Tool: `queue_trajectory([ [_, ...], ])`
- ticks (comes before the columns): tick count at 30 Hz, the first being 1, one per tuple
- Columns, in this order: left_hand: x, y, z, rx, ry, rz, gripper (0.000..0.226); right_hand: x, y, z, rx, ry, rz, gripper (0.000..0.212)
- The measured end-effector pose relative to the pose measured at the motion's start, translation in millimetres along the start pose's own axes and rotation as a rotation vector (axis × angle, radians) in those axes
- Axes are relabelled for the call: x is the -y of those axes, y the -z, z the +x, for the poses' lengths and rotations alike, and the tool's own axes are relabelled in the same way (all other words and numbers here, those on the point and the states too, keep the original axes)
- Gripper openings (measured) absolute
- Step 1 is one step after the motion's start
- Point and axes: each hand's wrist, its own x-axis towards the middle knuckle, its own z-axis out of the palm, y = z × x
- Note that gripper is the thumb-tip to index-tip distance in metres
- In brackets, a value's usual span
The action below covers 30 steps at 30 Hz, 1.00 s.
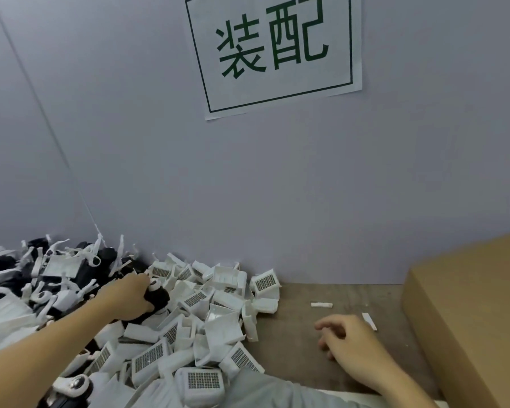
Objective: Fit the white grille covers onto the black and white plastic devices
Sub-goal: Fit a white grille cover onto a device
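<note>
A heap of white grille covers (200, 319) spreads over the middle of the brown table (301, 357), reaching back to the wall. To its left lies a pile of black and white plastic devices (50, 278). My left hand (130, 298) reaches into the boundary of the two piles and grips one black and white device (159, 296). My right hand (351, 343) hovers over bare table to the right of the covers, fingers loosely curled, holding nothing.
A large cardboard box (468, 307) fills the right side. Two small white plastic scraps (322, 305) (369, 320) lie on the table near my right hand. A grey wall with a paper sign (273, 51) stands close behind the piles.
</note>
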Motion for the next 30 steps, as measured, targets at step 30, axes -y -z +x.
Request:
queue_trajectory([
  [30,-271.5,-28.0,-107.7,-0.324,-0.287,-1.55,0.022,11.2,26.5,7.7,-0.363,-0.063,0.556,0.026],
])
